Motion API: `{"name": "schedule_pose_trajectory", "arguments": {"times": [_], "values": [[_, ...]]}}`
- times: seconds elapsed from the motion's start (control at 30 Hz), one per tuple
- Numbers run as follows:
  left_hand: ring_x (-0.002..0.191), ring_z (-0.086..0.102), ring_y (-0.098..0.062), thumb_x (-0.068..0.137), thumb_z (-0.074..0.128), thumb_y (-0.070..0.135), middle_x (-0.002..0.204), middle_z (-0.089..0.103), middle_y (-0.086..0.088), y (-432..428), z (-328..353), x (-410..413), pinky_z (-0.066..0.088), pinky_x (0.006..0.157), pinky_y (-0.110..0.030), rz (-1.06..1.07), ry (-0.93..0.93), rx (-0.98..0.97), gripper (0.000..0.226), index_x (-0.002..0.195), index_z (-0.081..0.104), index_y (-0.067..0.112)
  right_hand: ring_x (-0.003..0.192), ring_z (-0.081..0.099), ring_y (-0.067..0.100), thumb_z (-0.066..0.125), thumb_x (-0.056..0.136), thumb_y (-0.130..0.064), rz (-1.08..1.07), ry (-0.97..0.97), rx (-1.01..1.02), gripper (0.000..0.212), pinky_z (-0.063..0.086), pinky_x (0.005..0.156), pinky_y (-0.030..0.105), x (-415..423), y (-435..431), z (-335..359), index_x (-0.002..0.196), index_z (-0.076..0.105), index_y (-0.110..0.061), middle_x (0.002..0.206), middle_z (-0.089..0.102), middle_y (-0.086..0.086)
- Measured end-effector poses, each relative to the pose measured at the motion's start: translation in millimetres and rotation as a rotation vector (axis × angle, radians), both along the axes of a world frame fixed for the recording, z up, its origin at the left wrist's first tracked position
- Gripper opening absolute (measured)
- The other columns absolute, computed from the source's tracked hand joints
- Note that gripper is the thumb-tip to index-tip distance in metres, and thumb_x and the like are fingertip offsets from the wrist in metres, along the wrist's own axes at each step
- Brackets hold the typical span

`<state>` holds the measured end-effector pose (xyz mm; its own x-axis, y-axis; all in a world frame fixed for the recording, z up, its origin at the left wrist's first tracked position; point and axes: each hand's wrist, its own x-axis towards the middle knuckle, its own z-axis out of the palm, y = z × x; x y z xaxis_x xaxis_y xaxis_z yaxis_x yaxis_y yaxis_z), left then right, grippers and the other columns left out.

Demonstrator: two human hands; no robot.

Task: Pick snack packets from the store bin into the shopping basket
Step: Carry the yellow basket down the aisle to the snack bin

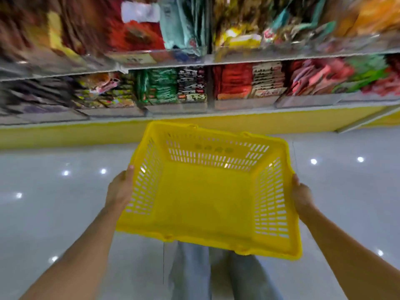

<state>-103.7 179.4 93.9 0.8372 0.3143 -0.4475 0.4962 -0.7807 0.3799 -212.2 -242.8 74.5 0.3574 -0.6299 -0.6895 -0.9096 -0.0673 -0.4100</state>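
left hand (120, 189) + right hand (303, 198) grip basket (270, 204) | bins (176, 108): snack packets (164, 87)

Place: shop, snack aisle
Stock: shelves (166, 65) at 12 o'clock, crammed with bright packets (165, 87), blurred
Carrier: yellow plastic shopping basket (271, 204) at 6 o'clock
Ground: glossy pale floor (54, 208) mirroring lights

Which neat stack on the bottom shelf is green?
The green packet stack, left of the dark stack, above the shopping basket; other neat stacks are dark, red or cream.
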Motion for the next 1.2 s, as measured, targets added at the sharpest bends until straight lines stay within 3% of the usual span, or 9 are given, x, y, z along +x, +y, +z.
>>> {"name": "schedule_pose_trajectory", "arguments": {"times": [0.17, 0.33, 0.43, 0.53, 0.67, 0.77, 0.87, 1.13, 1.2], "values": [[0.093, 0.057, -0.039, 0.099, 0.034, 0.040, 0.087, 0.061, -0.022, 48.3, 50.7, -85.3, 0.032, 0.071, -0.035, 0.262, -0.148, -0.098, 0.049, 0.087, 0.061, 0.002, 0.110, 0.050, 0.048, 0.025, 0.100, -0.041, 0.295, -0.148, -0.187, 0.059, 0.039, 0.087, 0.045, 25.3, 41.1, 65.4, 0.113, 0.057, 0.008, 0.117, 0.055, 0.036], [0.110, 0.055, -0.040, 0.100, 0.034, 0.039, 0.112, 0.063, -0.027, 110.8, 85.2, -164.7, 0.040, 0.092, -0.044, 0.615, -0.193, -0.190, 0.049, 0.111, 0.063, 0.000, 0.105, 0.053, 0.044, 0.024, 0.096, -0.053, 0.586, -0.246, -0.224, 0.060, 0.040, 0.078, 0.043, 49.9, 118.7, 110.7, 0.109, 0.059, -0.006, 0.114, 0.059, 0.028], [0.118, 0.051, -0.041, 0.097, 0.031, 0.049, 0.120, 0.059, -0.025, 154.9, 103.5, -201.3, 0.037, 0.103, -0.052, 0.754, -0.213, -0.282, 0.059, 0.119, 0.060, 0.002, 0.092, 0.056, 0.040, 0.025, 0.095, -0.055, 0.723, -0.340, -0.189, 0.057, 0.036, 0.069, 0.039, 71.1, 177.3, 133.2, 0.088, 0.057, -0.008, 0.095, 0.060, 0.025], [0.123, 0.047, -0.041, 0.096, 0.029, 0.053, 0.126, 0.056, -0.025, 191.0, 123.8, -229.7, 0.033, 0.105, -0.048, 0.884, -0.275, -0.179, 0.061, 0.124, 0.058, 0.006, 0.067, 0.044, 0.028, 0.029, 0.096, -0.052, 0.820, -0.478, -0.125, 0.050, 0.025, 0.055, 0.033, 90.1, 237.5, 156.4, 0.060, 0.036, -0.018, 0.063, 0.044, 0.011], [0.120, 0.048, -0.041, 0.095, 0.029, 0.055, 0.123, 0.056, -0.028, 231.6, 147.1, -242.8, 0.035, 0.100, -0.047, 1.025, -0.353, -0.114, 0.064, 0.120, 0.059, 0.005, 0.052, 0.033, 0.025, 0.031, 0.097, -0.048, 0.960, -0.567, -0.104, 0.053, 0.014, 0.049, 0.031, 119.3, 310.4, 179.3, 0.056, 0.031, -0.014, 0.054, 0.035, 0.009], [0.115, 0.051, -0.044, 0.096, 0.029, 0.054, 0.118, 0.058, -0.031, 261.3, 158.0, -232.3, 0.037, 0.096, -0.047, 1.117, -0.386, -0.082, 0.064, 0.115, 0.062, 0.002, 0.054, 0.041, 0.027, 0.033, 0.097, -0.047, 1.035, -0.629, -0.079, 0.054, 0.019, 0.050, 0.034, 152.0, 359.6, 191.1, 0.066, 0.045, -0.005, 0.057, 0.043, 0.019], [0.110, 0.054, -0.044, 0.095, 0.029, 0.055, 0.111, 0.060, -0.034, 288.6, 160.5, -216.6, 0.041, 0.093, -0.051, 1.175, -0.420, -0.094, 0.067, 0.110, 0.063, -0.001, 0.060, 0.047, 0.026, 0.030, 0.096, -0.050, 1.152, -0.621, -0.090, 0.039, 0.028, 0.051, 0.036, 194.8, 411.7, 200.7, 0.079, 0.043, -0.017, 0.063, 0.049, 0.010], [0.116, 0.048, -0.045, 0.099, 0.029, 0.045, 0.122, 0.054, -0.032, 339.3, 170.9, -200.5, 0.038, 0.094, -0.046, 1.439, -0.459, -0.069, 0.058, 0.124, 0.053, -0.001, 0.072, 0.051, 0.030, 0.029, 0.094, -0.055, 1.397, -0.707, -0.082, 0.045, 0.029, 0.058, 0.036, 281.9, 571.1, 223.4, 0.059, 0.031, -0.028, 0.066, 0.049, 0.008], [0.115, 0.047, -0.048, 0.101, 0.030, 0.038, 0.120, 0.053, -0.035, 359.7, 172.6, -204.4, 0.036, 0.091, -0.047, 1.469, -0.471, -0.045, 0.054, 0.123, 0.052, -0.006, 0.080, 0.054, 0.031, 0.030, 0.094, -0.054, 1.457, -0.704, -0.064, 0.043, 0.030, 0.063, 0.034, 290.8, 616.9, 226.6, 0.061, 0.039, -0.029, 0.073, 0.052, 0.010]]}}
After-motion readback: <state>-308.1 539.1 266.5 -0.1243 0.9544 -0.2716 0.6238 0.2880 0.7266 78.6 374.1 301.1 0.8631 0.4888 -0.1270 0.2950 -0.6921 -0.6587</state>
